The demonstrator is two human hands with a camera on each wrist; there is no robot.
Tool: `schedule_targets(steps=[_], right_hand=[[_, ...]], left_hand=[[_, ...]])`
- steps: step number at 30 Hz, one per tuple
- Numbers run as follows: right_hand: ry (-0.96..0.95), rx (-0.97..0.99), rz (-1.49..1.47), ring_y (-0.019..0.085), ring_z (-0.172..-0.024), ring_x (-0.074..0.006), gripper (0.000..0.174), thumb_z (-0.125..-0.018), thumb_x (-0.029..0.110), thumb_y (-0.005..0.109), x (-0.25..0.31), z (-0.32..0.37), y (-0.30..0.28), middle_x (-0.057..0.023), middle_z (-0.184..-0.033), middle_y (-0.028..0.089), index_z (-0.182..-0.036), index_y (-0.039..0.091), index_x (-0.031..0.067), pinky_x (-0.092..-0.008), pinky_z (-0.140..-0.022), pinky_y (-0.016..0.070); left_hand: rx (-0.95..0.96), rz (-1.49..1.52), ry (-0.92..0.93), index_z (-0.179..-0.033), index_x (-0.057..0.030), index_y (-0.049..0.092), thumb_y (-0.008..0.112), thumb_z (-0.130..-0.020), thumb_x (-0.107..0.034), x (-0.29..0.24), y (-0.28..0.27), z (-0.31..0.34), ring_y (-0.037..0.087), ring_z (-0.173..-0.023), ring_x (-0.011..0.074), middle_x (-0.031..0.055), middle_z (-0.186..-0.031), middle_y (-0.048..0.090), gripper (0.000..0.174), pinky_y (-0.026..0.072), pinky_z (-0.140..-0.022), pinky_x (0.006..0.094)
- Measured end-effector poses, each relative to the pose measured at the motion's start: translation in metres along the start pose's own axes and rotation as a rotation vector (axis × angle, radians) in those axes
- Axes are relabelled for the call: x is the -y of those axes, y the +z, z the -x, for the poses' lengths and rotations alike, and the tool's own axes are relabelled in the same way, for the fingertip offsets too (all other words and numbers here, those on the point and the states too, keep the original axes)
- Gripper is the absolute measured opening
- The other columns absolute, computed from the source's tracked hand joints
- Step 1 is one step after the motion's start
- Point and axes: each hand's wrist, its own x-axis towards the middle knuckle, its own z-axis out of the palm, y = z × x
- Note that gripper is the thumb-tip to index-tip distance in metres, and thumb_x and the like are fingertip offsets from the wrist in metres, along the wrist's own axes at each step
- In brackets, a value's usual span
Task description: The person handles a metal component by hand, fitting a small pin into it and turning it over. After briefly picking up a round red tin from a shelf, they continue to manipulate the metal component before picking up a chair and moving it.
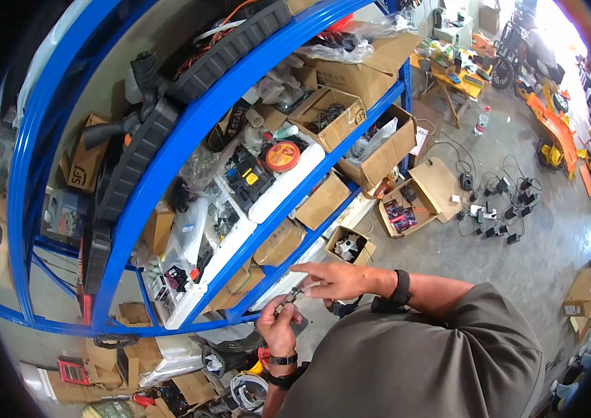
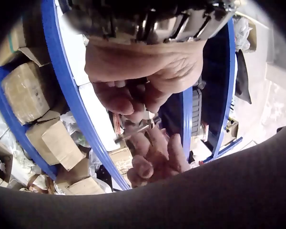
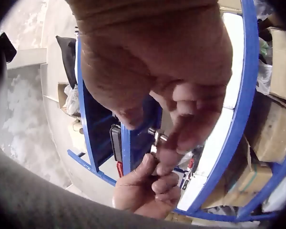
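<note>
In the head view my left hand holds a small, slim metal piece between thumb and fingers, in front of the shelving. My right hand reaches in from the right, its index finger stretched out and its other fingers close by the piece. The left wrist view shows the piece as a shiny thin rod between the two hands, with the right fingers spread near its end. In the right wrist view a bright metal end shows beside the right fingers, above the left thumb. Fingers hide part of the piece.
Blue metal shelving stands close ahead, loaded with cardboard boxes, a round red-and-yellow tin and loose parts. On the floor lie an open box, black adapters with cables and a bottle. Cartons and coiled hose lie below.
</note>
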Motion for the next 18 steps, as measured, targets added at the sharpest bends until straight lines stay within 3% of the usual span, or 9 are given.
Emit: schedule_targets(steps=[1,4,8,13,18], right_hand=[[0.065,0.051,0.027,0.067,-0.072,-0.0166,0.065,-0.100,0.020,0.052,-0.0016,0.0003,0.0013,-0.0155,-0.119,0.063,-0.154,0.018,0.0092,-0.0289,-0.065,0.0560],[-0.015,0.079,-0.230,0.064,-0.069,-0.0141,0.061,-0.101,0.024,0.053,0.0019,0.0068,0.0050,-0.0143,-0.119,0.064,-0.152,0.024,0.0072,-0.0272,-0.058,0.0522],[-0.069,-0.021,-0.167,0.064,-0.065,-0.0141,0.062,-0.101,0.023,0.052,-0.0028,0.0005,0.0051,-0.0130,-0.125,0.063,-0.153,0.021,0.0078,-0.0273,-0.059,0.0522],[0.032,0.028,-0.089,0.064,-0.066,-0.0138,0.067,-0.101,0.028,0.053,-0.0014,0.0040,0.0056,-0.0080,-0.093,0.063,-0.154,0.019,0.0056,-0.0270,-0.058,0.0520],[-0.059,0.045,-0.255,0.064,-0.070,-0.0135,0.066,-0.101,0.032,0.052,0.0027,0.0069,0.0022,-0.0052,-0.089,0.060,-0.154,0.021,0.0075,-0.0257,-0.059,0.0514]], left_hand=[[-0.008,0.002,0.011,-0.110,0.0048,0.064,0.065,-0.087,0.002,-0.0009,0.0009,-0.0007,0.060,-0.058,0.0158,0.0094,-0.073,0.065,0.023,0.0482,-0.053,0.0259],[-0.019,0.007,-0.005,-0.110,0.0045,0.064,0.065,-0.087,0.002,-0.0009,0.0024,-0.0019,0.060,-0.058,0.0159,0.0096,-0.074,0.065,0.023,0.0484,-0.053,0.0261],[0.007,0.017,-0.025,-0.110,0.0041,0.065,0.065,-0.087,0.002,0.0060,-0.0015,-0.0016,0.060,-0.058,0.0157,0.0094,-0.074,0.065,0.023,0.0486,-0.054,0.0262],[0.022,-0.003,-0.021,-0.109,0.0039,0.065,0.065,-0.087,0.003,-0.0006,0.0027,0.0006,0.061,-0.059,0.0153,0.0088,-0.076,0.066,0.023,0.0485,-0.054,0.0262],[0.001,0.059,0.006,-0.109,0.0034,0.065,0.065,-0.087,0.004,0.0000,0.0036,-0.0025,0.061,-0.059,0.0153,0.0084,-0.076,0.066,0.023,0.0488,-0.054,0.0266]])
